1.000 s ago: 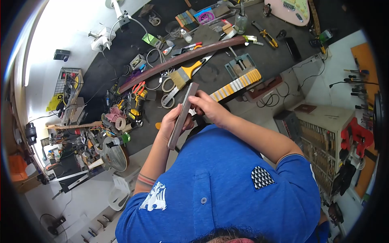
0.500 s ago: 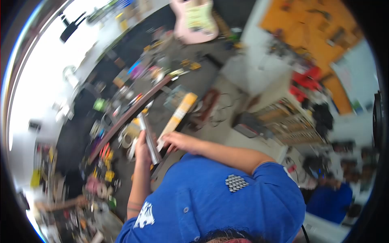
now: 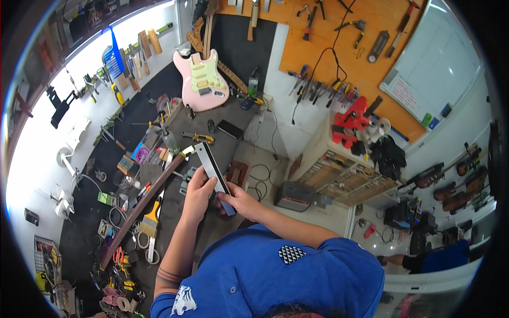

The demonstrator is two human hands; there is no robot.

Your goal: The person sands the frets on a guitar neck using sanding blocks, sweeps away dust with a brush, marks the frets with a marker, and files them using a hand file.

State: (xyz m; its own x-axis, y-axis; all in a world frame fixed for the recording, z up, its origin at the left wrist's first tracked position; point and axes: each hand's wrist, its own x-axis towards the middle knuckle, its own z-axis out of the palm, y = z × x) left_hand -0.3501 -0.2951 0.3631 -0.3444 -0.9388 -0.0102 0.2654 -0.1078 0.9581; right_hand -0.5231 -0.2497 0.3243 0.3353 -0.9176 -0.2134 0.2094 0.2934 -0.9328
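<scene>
A long flat bar (image 3: 213,172), silvery with a dark slot along it, is held at a slant in front of the blue shirt. My left hand (image 3: 199,195) grips it from the left, thumb on its face. My right hand (image 3: 239,202) has its fingers closed around the lower right end, where a bluish-grey part shows. Beyond the bar lies the dark workbench (image 3: 225,111). A long reddish-brown wooden strip (image 3: 140,206) runs along it, with a yellow-handled brush (image 3: 150,222) beside it.
A pink guitar body (image 3: 201,79) lies at the bench's far end. Pliers, a bottle (image 3: 170,142) and scissors (image 3: 121,256) are on the bench. A drawer cabinet (image 3: 339,175) stands to the right. Part of another person (image 3: 440,259) shows at the far right.
The view has swung right, bringing the guitar body and tool board into sight. The bar has turned, so its silvery face with the slot now shows. Both hands are on it.
</scene>
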